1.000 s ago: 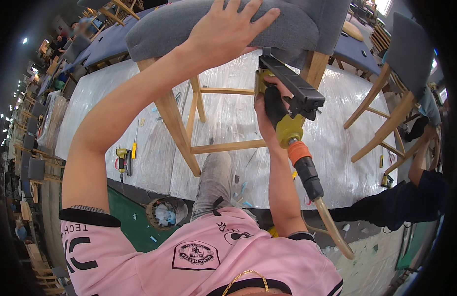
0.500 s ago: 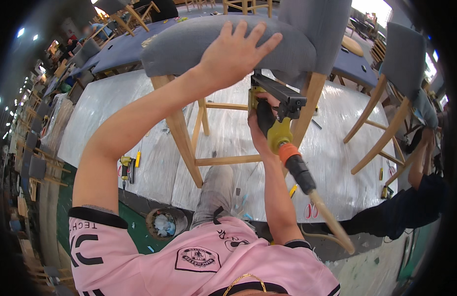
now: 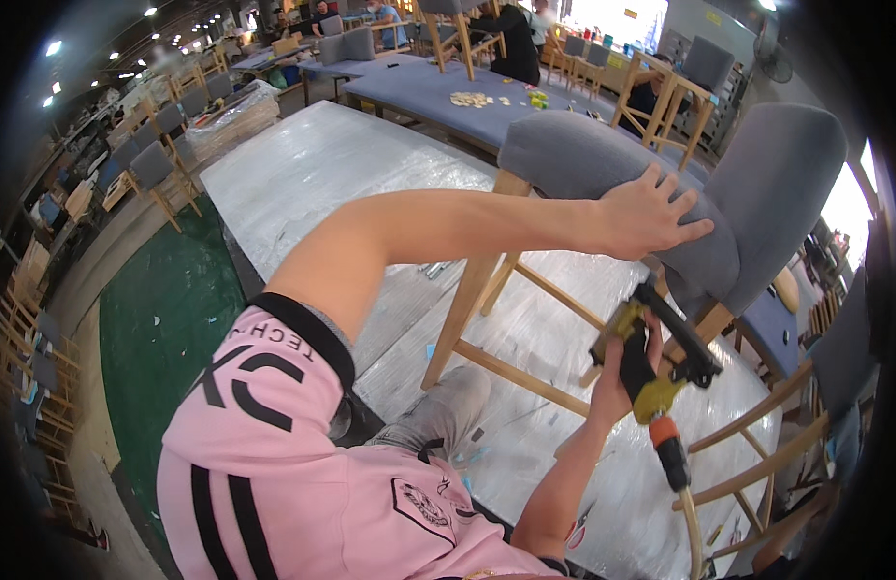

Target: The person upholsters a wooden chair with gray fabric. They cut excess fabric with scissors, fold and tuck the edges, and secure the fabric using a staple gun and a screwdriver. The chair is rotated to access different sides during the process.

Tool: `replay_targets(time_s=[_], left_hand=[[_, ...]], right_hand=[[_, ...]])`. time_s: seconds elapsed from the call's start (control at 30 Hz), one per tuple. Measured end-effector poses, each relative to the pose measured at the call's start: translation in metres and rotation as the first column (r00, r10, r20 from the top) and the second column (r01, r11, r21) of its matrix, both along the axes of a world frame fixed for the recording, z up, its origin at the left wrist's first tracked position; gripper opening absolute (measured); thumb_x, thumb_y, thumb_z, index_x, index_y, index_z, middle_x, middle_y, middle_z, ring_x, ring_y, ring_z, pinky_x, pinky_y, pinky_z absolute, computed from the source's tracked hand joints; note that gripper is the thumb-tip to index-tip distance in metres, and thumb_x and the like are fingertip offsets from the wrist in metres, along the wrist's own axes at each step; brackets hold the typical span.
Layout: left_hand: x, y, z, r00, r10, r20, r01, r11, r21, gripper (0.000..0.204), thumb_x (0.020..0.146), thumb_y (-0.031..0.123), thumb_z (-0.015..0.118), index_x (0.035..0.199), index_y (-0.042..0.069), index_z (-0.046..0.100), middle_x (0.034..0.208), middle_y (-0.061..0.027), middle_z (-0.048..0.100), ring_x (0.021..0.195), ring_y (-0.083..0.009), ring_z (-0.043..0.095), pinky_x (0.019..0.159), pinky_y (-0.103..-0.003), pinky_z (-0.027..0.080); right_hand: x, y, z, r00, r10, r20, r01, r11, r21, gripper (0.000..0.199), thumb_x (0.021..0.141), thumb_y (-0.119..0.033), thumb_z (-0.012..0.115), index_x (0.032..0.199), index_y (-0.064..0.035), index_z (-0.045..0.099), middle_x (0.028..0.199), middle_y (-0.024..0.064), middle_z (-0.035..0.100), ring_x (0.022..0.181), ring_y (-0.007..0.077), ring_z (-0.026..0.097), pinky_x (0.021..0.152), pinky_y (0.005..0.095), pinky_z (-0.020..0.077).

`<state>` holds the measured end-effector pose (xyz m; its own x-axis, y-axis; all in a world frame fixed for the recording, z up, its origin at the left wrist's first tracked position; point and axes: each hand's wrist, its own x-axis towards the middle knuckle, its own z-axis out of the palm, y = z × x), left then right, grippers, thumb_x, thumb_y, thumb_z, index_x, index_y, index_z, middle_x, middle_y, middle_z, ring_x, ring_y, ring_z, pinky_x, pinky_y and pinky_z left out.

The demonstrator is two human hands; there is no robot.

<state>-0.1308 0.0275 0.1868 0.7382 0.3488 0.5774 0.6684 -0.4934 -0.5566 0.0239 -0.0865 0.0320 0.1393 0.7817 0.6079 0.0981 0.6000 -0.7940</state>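
Observation:
A grey upholstered chair (image 3: 569, 155) with light wooden legs stands on the plastic-covered worktable, its padded back to the right. My left hand (image 3: 646, 217) lies flat on the seat with fingers spread, holding nothing. Below the seat's near edge, my right hand (image 3: 612, 377) is wrapped round the black grip of a yellow-green pneumatic staple gun (image 3: 653, 398). The gun's black magazine slants down to the right, and an orange coupling joins it to a tan air hose (image 3: 693, 532). Whether the gun's nose touches the chair I cannot tell.
The worktable (image 3: 284, 164) is wrapped in shiny film. Red-handled scissors (image 3: 579, 527) lie near my right forearm. Another grey chair (image 3: 835, 358) stands at the right, with a co-worker's arm below it. A blue-covered table (image 3: 419, 97) with small pieces is behind; several chairs stand at the left.
The view has swung, so the chair and both hands now appear farther right. My left hand stays on the seat. The staple gun has tilted and appears lower relative to the seat.

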Motion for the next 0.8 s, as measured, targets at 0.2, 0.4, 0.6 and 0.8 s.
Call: replay_targets(time_s=[0.2, 0.4, 0.6, 0.8], left_hand=[[0.015, 0.052, 0.011, 0.996, 0.086, -0.028, -0.089, 0.989, -0.118, 0.091, 0.078, 0.040, 0.084, 0.156, 0.020, 0.042, 0.140, -0.0224, 0.055, 0.122, -0.0431, 0.060, 0.099, -0.056, 0.047], [0.025, 0.104, 0.023, 0.990, 0.134, -0.038, -0.139, 0.971, -0.195, 0.094, 0.077, 0.041, 0.086, 0.156, 0.020, 0.041, 0.141, -0.0182, 0.056, 0.123, -0.0401, 0.061, 0.100, -0.056, 0.048], [0.028, 0.120, 0.019, 0.983, 0.176, -0.054, -0.183, 0.951, -0.249, 0.094, 0.078, 0.038, 0.086, 0.157, 0.021, 0.038, 0.143, -0.0190, 0.055, 0.126, -0.0419, 0.060, 0.106, -0.058, 0.046], [0.025, 0.125, 0.018, 0.985, 0.170, -0.043, -0.175, 0.952, -0.252, 0.094, 0.077, 0.036, 0.087, 0.156, 0.021, 0.039, 0.139, -0.0190, 0.058, 0.122, -0.0411, 0.062, 0.099, -0.056, 0.048]], right_hand=[[0.034, -0.027, -0.022, 0.993, -0.112, -0.039, 0.110, 0.993, -0.046, 0.056, 0.085, 0.010, 0.060, 0.140, 0.0009, 0.054, 0.140, 0.0129, 0.057, 0.131, 0.0243, 0.053, 0.116, 0.0376, 0.0355], [0.067, -0.036, -0.038, 0.984, -0.115, -0.133, 0.119, 0.993, 0.022, 0.068, 0.078, 0.007, 0.061, 0.144, -0.0010, 0.046, 0.140, 0.0141, 0.054, 0.131, 0.0248, 0.052, 0.115, 0.0387, 0.0368], [0.081, -0.040, -0.062, 0.909, -0.243, -0.338, 0.254, 0.967, -0.010, 0.045, 0.076, 0.010, 0.060, 0.117, -0.0037, 0.047, 0.128, 0.0160, 0.053, 0.126, 0.0271, 0.052, 0.114, 0.0402, 0.0370], [0.099, -0.046, -0.072, 0.907, -0.283, -0.313, 0.289, 0.957, -0.028, 0.030, 0.073, 0.010, 0.062, 0.095, -0.0061, 0.048, 0.128, 0.0152, 0.054, 0.125, 0.0257, 0.052, 0.115, 0.0416, 0.0356]])
